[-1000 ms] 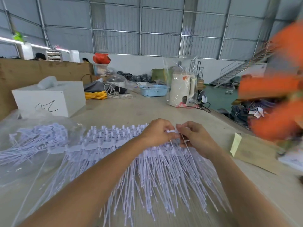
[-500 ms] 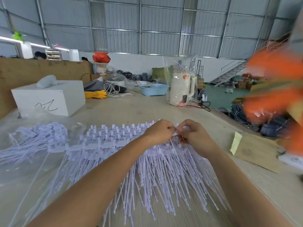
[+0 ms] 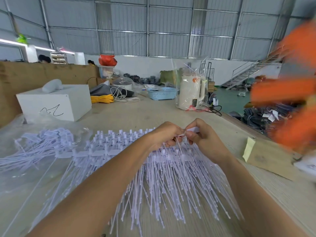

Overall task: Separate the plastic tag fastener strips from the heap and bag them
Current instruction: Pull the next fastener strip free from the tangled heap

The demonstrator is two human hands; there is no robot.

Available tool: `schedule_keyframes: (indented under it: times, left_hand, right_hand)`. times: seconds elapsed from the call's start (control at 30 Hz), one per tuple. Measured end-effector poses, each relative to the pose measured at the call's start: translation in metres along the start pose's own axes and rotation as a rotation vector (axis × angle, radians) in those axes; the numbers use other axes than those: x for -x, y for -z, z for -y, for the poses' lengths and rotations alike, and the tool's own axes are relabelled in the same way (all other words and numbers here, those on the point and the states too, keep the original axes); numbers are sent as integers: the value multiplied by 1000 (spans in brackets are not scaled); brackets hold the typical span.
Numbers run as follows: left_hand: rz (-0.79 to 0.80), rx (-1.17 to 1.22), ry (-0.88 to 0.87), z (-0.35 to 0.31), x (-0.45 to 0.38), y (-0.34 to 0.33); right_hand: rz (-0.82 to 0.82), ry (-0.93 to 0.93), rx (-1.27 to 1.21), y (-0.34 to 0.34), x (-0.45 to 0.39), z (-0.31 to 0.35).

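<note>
The heap of white tag fastener strips (image 3: pixel 153 177) fans out on the table (image 3: pixel 136 115) right before me. At its far edge my left hand (image 3: pixel 164 135) and right hand (image 3: pixel 203 135) meet, both pinching one strip. More strips lie in the clear bag (image 3: pixel 34 151) at left. The white box (image 3: pixel 54 101) beyond bears a black scribble I can't read.

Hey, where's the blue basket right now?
The blue basket sits at the far side of the table, centre of the head view, just left of the white kettle and right of the yellow cord.
</note>
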State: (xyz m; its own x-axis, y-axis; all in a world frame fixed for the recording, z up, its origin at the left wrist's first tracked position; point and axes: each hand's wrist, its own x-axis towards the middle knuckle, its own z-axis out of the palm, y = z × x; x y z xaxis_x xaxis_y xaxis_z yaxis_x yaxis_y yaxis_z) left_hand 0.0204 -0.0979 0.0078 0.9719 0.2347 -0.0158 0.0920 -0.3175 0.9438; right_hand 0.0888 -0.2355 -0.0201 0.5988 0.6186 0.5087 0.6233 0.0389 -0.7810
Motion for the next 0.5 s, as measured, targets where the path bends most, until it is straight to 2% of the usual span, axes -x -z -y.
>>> schedule_keyframes:
  times: [0.2, 0.37, 0.4, 0.5]
  left_hand:
    - [95, 140, 8, -3, -4, 3]
    - [127, 266, -79, 0, 0, 8]
    - [86, 239, -97, 1, 1, 8]
    - [-49, 56, -123, 3, 0, 2]
  right_hand:
    - [-27, 4, -228, -3, -1, 3]
    - [-75, -213, -795, 2, -11, 10]
    - [-77, -247, -789, 5, -15, 12]
    - [-69, -299, -526, 8, -24, 19]
